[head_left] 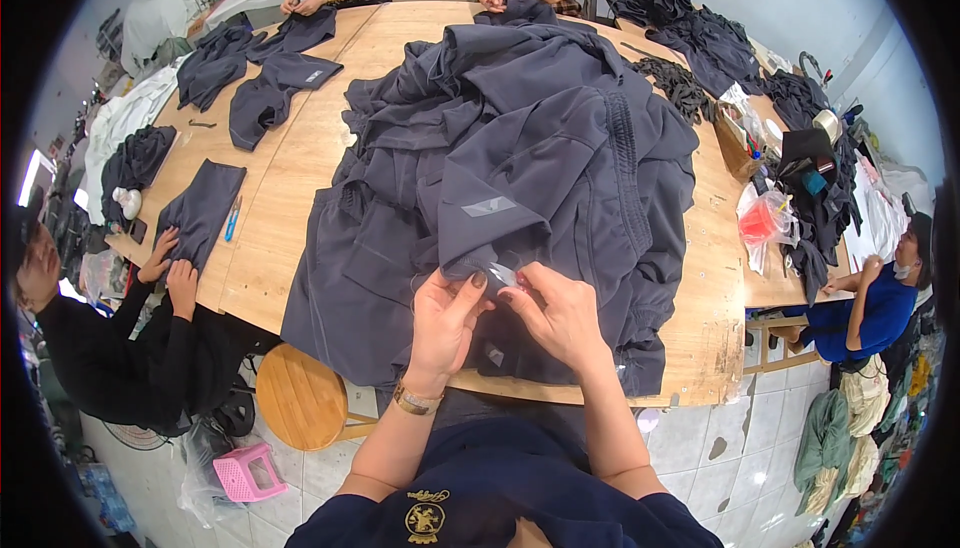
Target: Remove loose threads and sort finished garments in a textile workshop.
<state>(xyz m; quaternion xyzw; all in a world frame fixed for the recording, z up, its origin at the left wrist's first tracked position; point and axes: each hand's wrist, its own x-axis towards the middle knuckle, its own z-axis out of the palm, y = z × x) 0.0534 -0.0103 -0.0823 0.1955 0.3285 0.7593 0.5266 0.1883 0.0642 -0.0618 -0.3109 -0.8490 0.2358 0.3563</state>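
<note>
A large heap of dark grey shorts (380, 228) lies on the wooden table in front of me. One leg of the top pair (500, 173), with a light grey patch near its hem, is turned toward me. My left hand (443, 326) pinches the hem edge between thumb and fingers. Close beside it, my right hand (560, 316) is closed on small silver thread snips (502, 274), whose blades point left at the hem. The fingers hide most of the snips. An elastic waistband (625, 168) runs down the right side of the heap.
Co-workers sit around the wooden table (290, 183); at the left, a person's hands (175, 268) rest on a dark garment near blue-handled snips (232, 219). A round stool (300, 398) and pink stool (248, 471) stand lower left. A red-filled bag (767, 218) lies right.
</note>
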